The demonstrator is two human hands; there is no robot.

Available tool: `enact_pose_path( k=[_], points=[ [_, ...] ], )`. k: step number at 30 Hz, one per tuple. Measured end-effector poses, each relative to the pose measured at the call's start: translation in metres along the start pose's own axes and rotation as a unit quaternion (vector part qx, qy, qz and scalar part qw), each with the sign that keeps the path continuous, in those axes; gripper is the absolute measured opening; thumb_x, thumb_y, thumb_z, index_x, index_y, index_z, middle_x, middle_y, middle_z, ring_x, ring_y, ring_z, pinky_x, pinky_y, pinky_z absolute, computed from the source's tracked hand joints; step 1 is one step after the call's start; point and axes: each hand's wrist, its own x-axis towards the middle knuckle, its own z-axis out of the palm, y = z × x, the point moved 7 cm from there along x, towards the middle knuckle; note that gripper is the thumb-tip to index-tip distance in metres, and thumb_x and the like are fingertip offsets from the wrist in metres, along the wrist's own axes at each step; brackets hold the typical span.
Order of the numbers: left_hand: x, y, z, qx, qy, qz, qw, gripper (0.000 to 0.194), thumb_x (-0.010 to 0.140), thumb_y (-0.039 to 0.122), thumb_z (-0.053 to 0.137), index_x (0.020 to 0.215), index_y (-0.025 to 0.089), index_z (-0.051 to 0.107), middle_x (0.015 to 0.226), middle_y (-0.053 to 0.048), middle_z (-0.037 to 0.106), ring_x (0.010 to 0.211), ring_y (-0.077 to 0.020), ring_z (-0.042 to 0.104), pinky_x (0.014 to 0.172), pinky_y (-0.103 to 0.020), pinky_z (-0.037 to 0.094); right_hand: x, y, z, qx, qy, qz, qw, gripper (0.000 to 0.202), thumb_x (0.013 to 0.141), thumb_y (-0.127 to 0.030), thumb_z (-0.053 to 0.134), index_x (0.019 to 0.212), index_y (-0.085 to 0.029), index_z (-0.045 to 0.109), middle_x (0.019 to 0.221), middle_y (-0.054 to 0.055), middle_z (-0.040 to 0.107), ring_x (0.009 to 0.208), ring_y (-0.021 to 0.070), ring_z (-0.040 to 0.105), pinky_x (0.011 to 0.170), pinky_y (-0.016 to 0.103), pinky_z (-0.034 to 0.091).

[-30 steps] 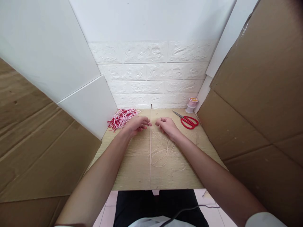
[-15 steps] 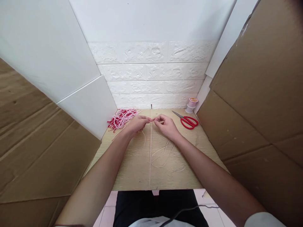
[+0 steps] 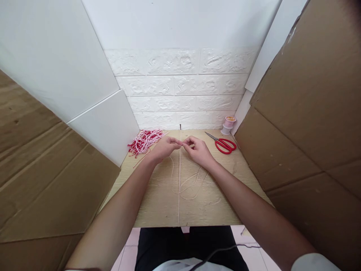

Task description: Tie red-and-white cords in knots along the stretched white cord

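Note:
A pale cord runs straight down the middle of the wooden board, from near a nail at the back to the front edge. My left hand and my right hand meet over its upper part, fingertips pinched close together on the thin cord. Just what lies between the fingertips is too small to make out. Loose loops of the same pale cord spread on the board below my right hand, and a strand hangs under my left hand.
A heap of red and white cords lies at the back left. Red-handled scissors and a pink thread spool are at the back right. Cardboard panels flank the wooden board; a white brick-pattern wall stands behind.
My fingertips have drawn together over the middle cord. The strand under my left hand now trails in a longer curve toward the loops on the right.

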Motion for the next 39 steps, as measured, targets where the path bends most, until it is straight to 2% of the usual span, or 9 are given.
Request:
enact_pose_path(
  k=[4,7,19,31,39],
  points=[
    [0.000,0.005,0.000,0.028,0.009,0.032,0.999,0.027,0.076,0.035,0.069,0.090,0.014,0.077,0.075,-0.003,0.066,0.068,-0.0116,0.053,0.065,-0.024,0.036,0.000,-0.002,0.000,-0.008,0.000,-0.002,1.000,0.016,0.089,-0.030,0.057,0.089,-0.016,0.065,0.087,0.004,0.067,0.080,0.0143,0.061,0.066,0.023,0.045],
    [0.000,0.007,0.003,0.034,-0.004,0.057,0.998,0.031,0.078,0.040,0.069,0.091,0.013,0.076,0.085,-0.004,0.070,0.077,-0.0144,0.058,0.071,-0.024,0.038,0.001,-0.002,0.000,-0.010,0.002,-0.002,1.000,0.015,0.088,-0.029,0.057,0.090,-0.016,0.065,0.087,0.004,0.067,0.079,0.0142,0.061,0.066,0.023,0.045],
    [-0.005,0.017,0.004,0.137,-0.011,0.105,0.985,0.034,0.086,0.045,0.060,0.089,0.014,0.072,0.068,0.001,0.054,0.059,-0.0100,0.039,0.059,-0.025,0.029,0.005,0.003,-0.006,-0.081,0.049,-0.058,0.994,0.008,0.088,-0.021,0.058,0.086,-0.017,0.065,0.084,0.002,0.067,0.077,0.0139,0.060,0.072,0.026,0.043],
    [-0.008,0.024,0.006,0.218,0.019,0.130,0.967,0.034,0.090,0.046,0.055,0.091,0.016,0.071,0.069,0.000,0.056,0.062,-0.0124,0.045,0.061,-0.027,0.030,0.007,0.005,-0.003,-0.072,0.051,-0.065,0.994,0.006,0.087,-0.020,0.061,0.084,-0.018,0.067,0.082,0.002,0.067,0.074,0.0140,0.060,0.070,0.027,0.043],
    [0.000,0.013,0.004,0.138,-0.022,0.137,0.981,0.035,0.092,0.047,0.053,0.085,0.015,0.066,0.077,0.001,0.059,0.070,-0.0131,0.048,0.067,-0.027,0.035,0.008,0.012,-0.002,-0.060,0.060,-0.045,0.995,0.007,0.087,-0.022,0.060,0.092,-0.019,0.064,0.078,0.000,0.065,0.069,0.0131,0.057,0.063,0.026,0.041]
  ],
)
